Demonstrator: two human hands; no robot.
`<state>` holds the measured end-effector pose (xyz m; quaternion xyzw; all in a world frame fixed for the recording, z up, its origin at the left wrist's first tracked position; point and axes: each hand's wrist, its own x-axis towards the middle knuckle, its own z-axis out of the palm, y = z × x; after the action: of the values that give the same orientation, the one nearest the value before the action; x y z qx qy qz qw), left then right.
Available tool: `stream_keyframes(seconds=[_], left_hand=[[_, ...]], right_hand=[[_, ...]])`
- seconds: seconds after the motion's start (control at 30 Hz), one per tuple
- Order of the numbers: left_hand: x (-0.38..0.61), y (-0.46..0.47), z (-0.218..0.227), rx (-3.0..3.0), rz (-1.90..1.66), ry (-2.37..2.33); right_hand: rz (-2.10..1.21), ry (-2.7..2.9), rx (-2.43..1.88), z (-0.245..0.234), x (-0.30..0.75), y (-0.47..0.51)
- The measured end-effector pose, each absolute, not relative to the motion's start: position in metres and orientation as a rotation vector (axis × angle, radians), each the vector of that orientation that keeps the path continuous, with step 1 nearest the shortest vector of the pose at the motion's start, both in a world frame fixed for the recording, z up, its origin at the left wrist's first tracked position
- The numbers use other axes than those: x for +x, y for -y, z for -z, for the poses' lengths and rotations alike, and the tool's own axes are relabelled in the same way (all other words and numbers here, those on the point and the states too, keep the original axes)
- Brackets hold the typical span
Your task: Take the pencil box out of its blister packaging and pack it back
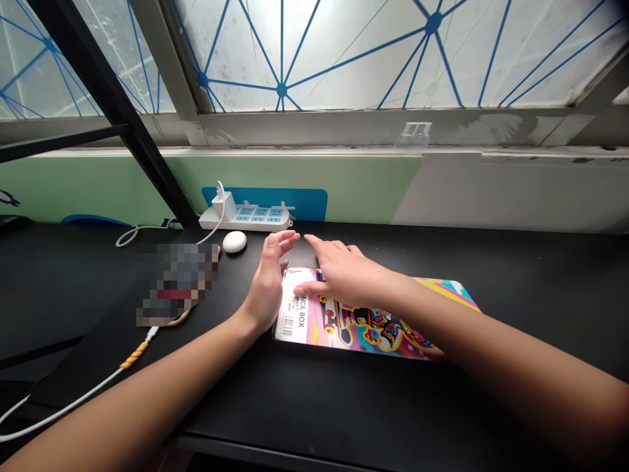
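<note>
A flat, brightly printed pencil box (373,324) in clear wrapping lies on the black desk (515,288), its white label end toward the left. My left hand (269,282) stands on edge against the box's left end, fingers straight and together, holding nothing. My right hand (344,272) rests palm down on the box's upper left part, fingers stretched out toward the wall, thumb on the label.
A white power strip (250,216) with a plugged charger sits at the wall, a small white oval case (234,242) in front of it. A blurred-out object (177,282) with a white cable (73,403) lies to the left. A black slanted post (113,105) rises at the back left.
</note>
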<state>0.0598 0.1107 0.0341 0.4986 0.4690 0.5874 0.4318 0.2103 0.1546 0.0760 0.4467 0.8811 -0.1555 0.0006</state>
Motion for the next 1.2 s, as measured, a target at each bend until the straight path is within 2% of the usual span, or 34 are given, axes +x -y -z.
stream_keyframes(seconds=[0.1,0.2,0.33,0.47,0.67,0.77,1.0,1.2], left_hand=[[0.059,-0.112,-0.033,1.231,-1.45,-1.176],[0.059,-0.112,-0.034,1.215,-1.445,-1.158],[0.06,-0.109,-0.037,1.221,-1.444,-1.155],[0.062,-0.107,-0.039,1.24,-1.469,-1.157],[0.06,-0.114,-0.037,1.09,-1.475,-1.155],[0.059,-0.116,-0.034,1.007,-1.401,-1.184],[0.058,-0.117,-0.033,0.854,-1.35,-1.159],[0.057,-0.119,-0.032,0.84,-1.343,-1.101]], right_hand=[[0.513,-2.797,1.433,-0.08,0.242,-0.149],[0.679,-2.712,1.554,-0.08,0.299,-0.148],[1.131,-2.749,1.928,-0.056,0.372,-0.152],[1.713,-2.686,2.402,-0.025,0.387,-0.153],[2.138,-2.647,2.371,-0.023,0.378,-0.156],[2.018,-2.708,2.329,-0.027,0.384,-0.159],[1.293,-2.856,2.114,-0.033,0.383,-0.152],[1.001,-2.979,1.896,-0.043,0.381,-0.147]])
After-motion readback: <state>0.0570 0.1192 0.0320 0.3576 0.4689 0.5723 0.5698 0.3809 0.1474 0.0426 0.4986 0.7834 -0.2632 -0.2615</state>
